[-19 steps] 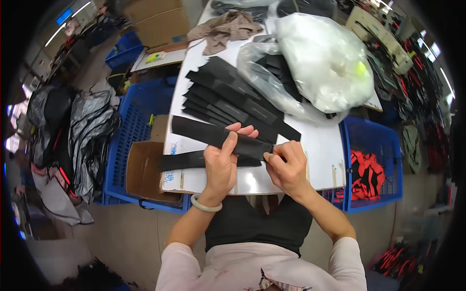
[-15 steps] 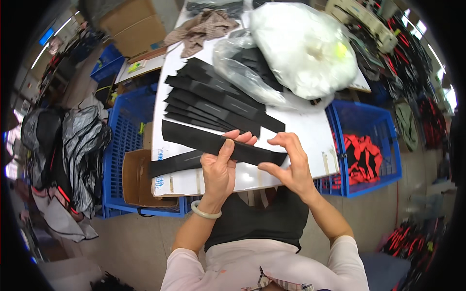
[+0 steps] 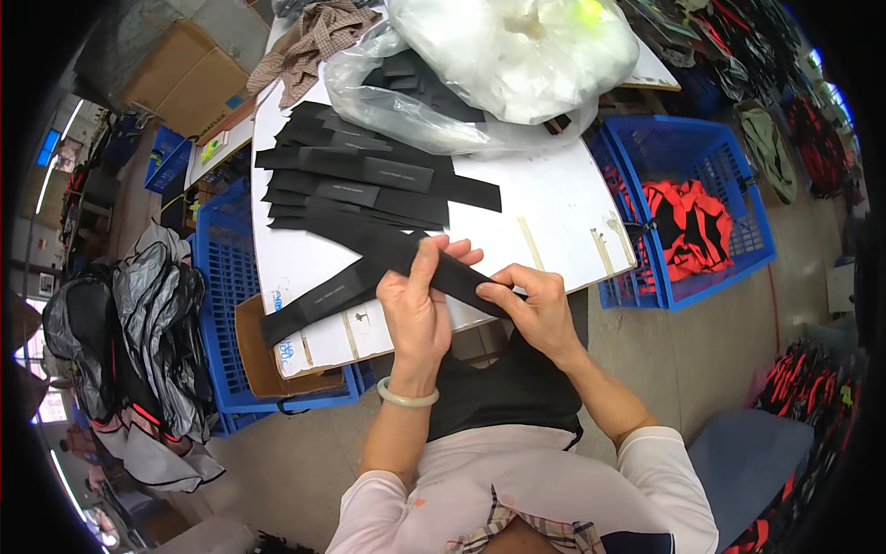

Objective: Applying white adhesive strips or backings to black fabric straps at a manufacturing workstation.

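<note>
A long black fabric strip (image 3: 461, 283) slants across the near part of the white table (image 3: 531, 198). My left hand (image 3: 415, 309) grips it around the middle, thumb on top and fingertips showing past the far edge. At the strip's right end, my right hand (image 3: 537, 312) pinches it between thumb and fingers. Under the held strip lies another black strip (image 3: 314, 307), pointing toward the table's near left corner. Farther back, a fanned pile of similar black strips (image 3: 360, 175) bears small grey printed patches.
A large clear plastic bag (image 3: 517, 65), with more black pieces in it, stands behind the pile. A checked brown cloth (image 3: 309, 51) lies at the far left. Blue crates flank the table: one (image 3: 217, 305) holds a cardboard box, the other (image 3: 688, 286) red and black fabric.
My right hand has closed from an open curl onto the strip's right end. The view has shifted, so the table and pile appear farther left and higher.
</note>
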Available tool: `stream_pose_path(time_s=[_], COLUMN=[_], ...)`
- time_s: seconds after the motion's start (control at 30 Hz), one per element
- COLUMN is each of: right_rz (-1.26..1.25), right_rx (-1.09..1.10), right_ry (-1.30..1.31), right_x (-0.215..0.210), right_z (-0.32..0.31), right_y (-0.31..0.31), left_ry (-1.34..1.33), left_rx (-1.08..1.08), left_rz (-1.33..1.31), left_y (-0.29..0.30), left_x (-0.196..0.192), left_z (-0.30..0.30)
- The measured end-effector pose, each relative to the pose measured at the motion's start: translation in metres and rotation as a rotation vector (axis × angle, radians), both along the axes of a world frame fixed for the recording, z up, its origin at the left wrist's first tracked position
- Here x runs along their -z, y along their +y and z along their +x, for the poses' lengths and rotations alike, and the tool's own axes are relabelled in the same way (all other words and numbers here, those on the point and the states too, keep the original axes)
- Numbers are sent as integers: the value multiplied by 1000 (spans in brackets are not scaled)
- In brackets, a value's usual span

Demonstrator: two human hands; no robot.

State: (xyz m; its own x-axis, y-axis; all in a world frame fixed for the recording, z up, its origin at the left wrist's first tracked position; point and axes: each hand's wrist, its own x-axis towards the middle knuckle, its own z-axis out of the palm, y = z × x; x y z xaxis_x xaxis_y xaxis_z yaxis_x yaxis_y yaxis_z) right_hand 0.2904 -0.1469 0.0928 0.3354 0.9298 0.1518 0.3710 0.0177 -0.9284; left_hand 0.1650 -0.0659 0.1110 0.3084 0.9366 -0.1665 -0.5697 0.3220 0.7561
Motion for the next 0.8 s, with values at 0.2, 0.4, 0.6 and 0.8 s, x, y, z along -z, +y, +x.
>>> stream_pose_path(time_s=[0.2, 0.4, 0.6, 0.8], right_rz=[187, 369, 158, 131], right_rx=[70, 154, 147, 36], right_ry=[-134, -404, -5, -25], right_x=[19, 3, 4, -13], right_z=[-7, 4, 0, 25], right_y=[7, 13, 11, 22], left_ry=[-173, -369, -159, 53], left_rx=[72, 91, 172, -156], left_rz=[-37, -169, 110, -70], left_y=[14, 23, 11, 28], left_x=[14, -4, 13, 12], left_z=[11, 21, 30, 19])
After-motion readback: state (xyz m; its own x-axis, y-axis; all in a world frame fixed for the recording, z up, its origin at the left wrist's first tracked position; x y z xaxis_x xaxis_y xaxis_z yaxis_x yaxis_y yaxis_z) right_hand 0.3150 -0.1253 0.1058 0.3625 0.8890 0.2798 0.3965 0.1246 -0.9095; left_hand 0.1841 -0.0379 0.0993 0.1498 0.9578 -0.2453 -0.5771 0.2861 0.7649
